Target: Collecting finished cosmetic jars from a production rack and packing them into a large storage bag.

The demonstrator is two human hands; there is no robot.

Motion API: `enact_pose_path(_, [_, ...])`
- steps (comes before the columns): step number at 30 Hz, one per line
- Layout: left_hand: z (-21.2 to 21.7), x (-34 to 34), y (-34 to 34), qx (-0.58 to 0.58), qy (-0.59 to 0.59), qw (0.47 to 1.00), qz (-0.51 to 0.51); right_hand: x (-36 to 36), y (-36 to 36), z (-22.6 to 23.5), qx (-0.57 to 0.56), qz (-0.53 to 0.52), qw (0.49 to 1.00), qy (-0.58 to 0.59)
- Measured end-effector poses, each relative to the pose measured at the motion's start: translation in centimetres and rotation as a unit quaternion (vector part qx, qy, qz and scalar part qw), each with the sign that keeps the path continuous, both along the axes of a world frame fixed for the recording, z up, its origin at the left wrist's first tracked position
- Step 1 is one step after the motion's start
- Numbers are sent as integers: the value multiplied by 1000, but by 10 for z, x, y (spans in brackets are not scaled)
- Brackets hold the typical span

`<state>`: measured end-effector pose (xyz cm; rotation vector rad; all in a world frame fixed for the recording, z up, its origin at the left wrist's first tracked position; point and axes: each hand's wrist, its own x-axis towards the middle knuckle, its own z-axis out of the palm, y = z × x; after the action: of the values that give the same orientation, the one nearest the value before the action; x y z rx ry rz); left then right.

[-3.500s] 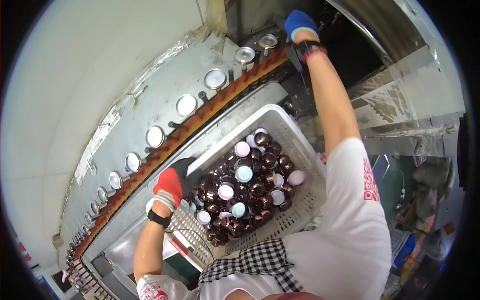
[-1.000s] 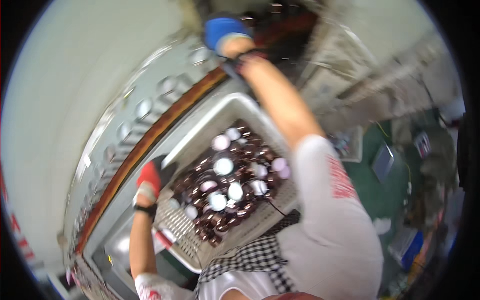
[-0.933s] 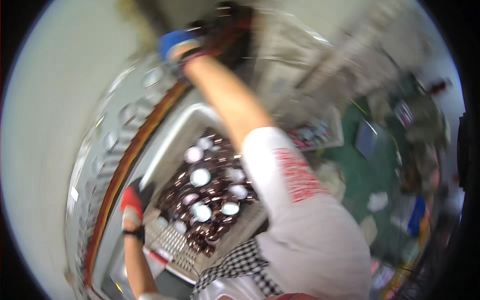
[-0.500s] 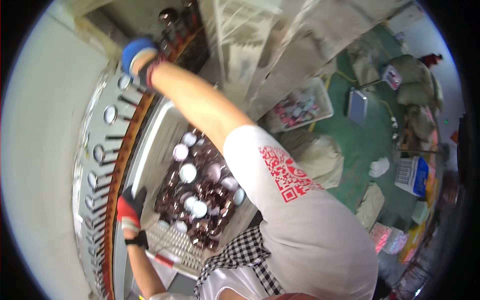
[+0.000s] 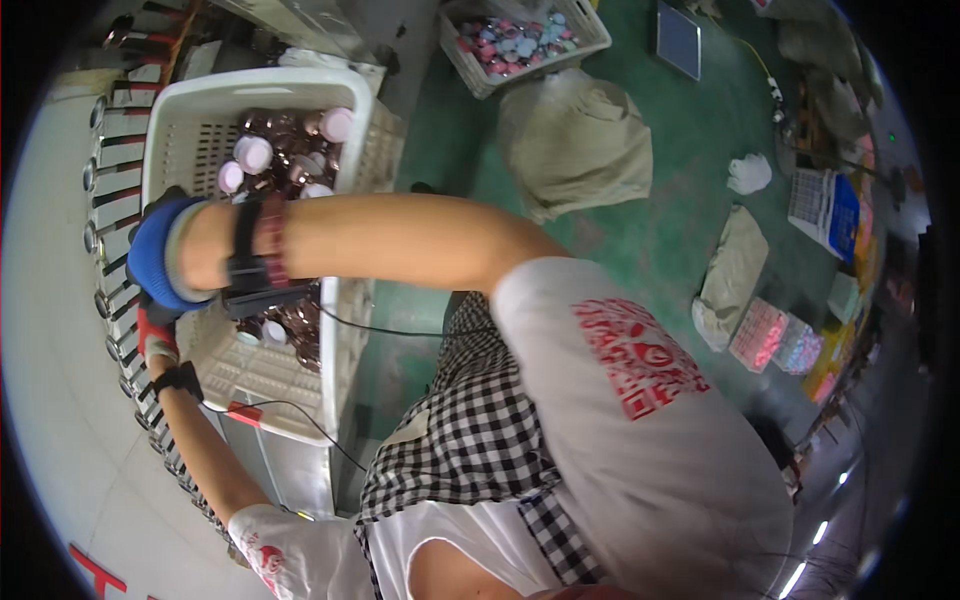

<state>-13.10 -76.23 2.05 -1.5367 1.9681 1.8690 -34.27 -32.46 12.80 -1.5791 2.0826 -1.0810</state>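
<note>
My right hand (image 5: 165, 250), in a blue glove with dark fingers, is at the left rim of a white plastic crate (image 5: 350, 90), beside a row of upright holders (image 5: 92, 236). My left hand (image 5: 156, 328), in a red and dark glove, is just nearer to me, by the same row. The fingers of both are mostly hidden or blurred, so what they hold cannot be made out. Inside the crate lie many shiny brown round pieces (image 5: 285, 130), with pale pink and white discs (image 5: 256, 155) among them. My right forearm crosses over the crate.
Cables run from my wrists across the crate's near side. Beyond it on the green floor stand another crate (image 5: 597, 40) of pink and blue pieces, a beige sack (image 5: 585, 140) and a flat grey panel (image 5: 679, 42). Further right are a blue-and-white basket (image 5: 822, 210) and boxes of pink pieces (image 5: 758, 335).
My right hand has come back from the far end of the row toward my left hand. My view has shifted, so the crate now appears further up and left.
</note>
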Motion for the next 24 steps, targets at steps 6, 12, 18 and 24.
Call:
enact_pose_path(6, [130,-91,376,-441,141,838,-291,-54,360,-108,-50,-343,809,-475])
enact_pose_path(12, [99,-9,629,-148,129,890,-411,-156,557,-267,378,-316,870,-23])
enact_pose_path(18, [-177,-24,790,304,-80,949,-35,-73,587,-371,423,-58,904,-38])
enact_pose_path(24, [-188,-150,1015,-229,-81,960,-137,11,717,-313,258,63,923,278])
